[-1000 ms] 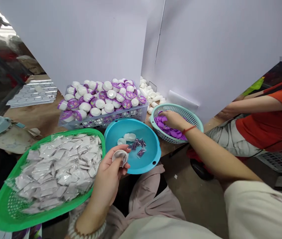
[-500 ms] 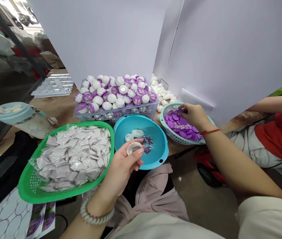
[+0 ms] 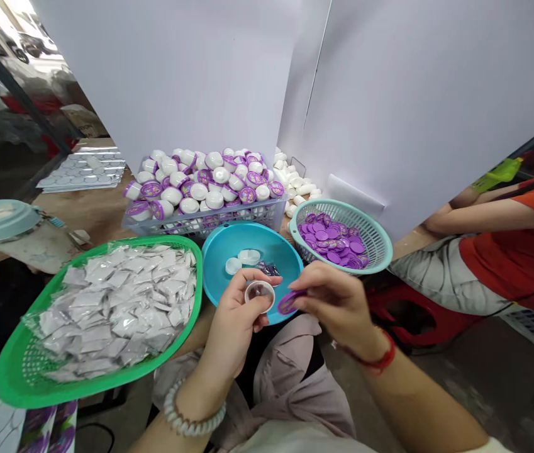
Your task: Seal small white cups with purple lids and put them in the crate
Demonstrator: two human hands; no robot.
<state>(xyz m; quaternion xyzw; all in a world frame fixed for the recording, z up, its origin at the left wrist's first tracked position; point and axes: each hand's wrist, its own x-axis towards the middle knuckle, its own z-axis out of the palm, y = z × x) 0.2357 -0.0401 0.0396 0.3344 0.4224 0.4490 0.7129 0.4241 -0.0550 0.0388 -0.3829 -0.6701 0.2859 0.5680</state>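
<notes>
Purple disc [image 3: 289, 302] sits pinched in the right hand [image 3: 339, 305], fingers nearly closed, just beside the small white cup [image 3: 260, 294] that the curled left hand [image 3: 233, 324] cradles mouth-up, keeping its opening exposed.

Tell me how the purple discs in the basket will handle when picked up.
The purple discs look thin and light, judging by the one pinched at its edge by the right hand. They overlap loosely in the teal basket, so they will probably slide over each other and be fiddly to separate singly. Their glossy faces may feel slippery.
</notes>
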